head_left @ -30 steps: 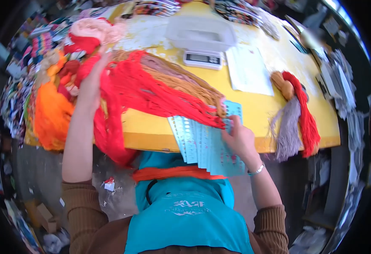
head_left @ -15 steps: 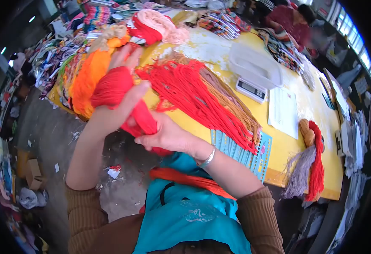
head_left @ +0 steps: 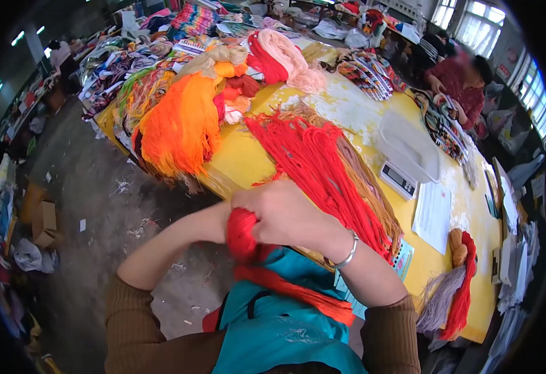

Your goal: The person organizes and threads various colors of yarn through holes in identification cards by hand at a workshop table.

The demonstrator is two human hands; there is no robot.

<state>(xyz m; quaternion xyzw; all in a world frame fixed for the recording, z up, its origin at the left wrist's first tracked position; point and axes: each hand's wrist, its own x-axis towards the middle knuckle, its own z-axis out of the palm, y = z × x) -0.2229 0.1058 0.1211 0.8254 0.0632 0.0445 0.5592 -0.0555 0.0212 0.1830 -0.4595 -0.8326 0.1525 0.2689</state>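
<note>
A skein of red yarn [head_left: 241, 234] is bunched in front of my apron, between both hands. My right hand [head_left: 285, 212], a silver bangle at its wrist, is closed on the skein from the right. From the other side my left hand [head_left: 215, 219] meets the same skein; its fingers are mostly hidden behind the yarn and the right hand. An orange-red hank [head_left: 304, 298] lies across my teal apron [head_left: 266, 336]. Just beyond my hands, long red strands [head_left: 323, 171] are spread on the yellow table [head_left: 241, 156], over blue punched cards [head_left: 404, 258].
Orange yarn [head_left: 185, 121] hangs over the table's left edge, with pink yarn [head_left: 285, 53] behind it. A clear plastic bin [head_left: 410, 143] rests by a digital scale [head_left: 399, 179] and a paper sheet [head_left: 433, 215]. A person in dark red [head_left: 463, 84] sits at the far right.
Both hands have come down and closer together, from near the orange yarn to in front of my apron. The red skein came with them and is bunched tighter. The view has shifted.
</note>
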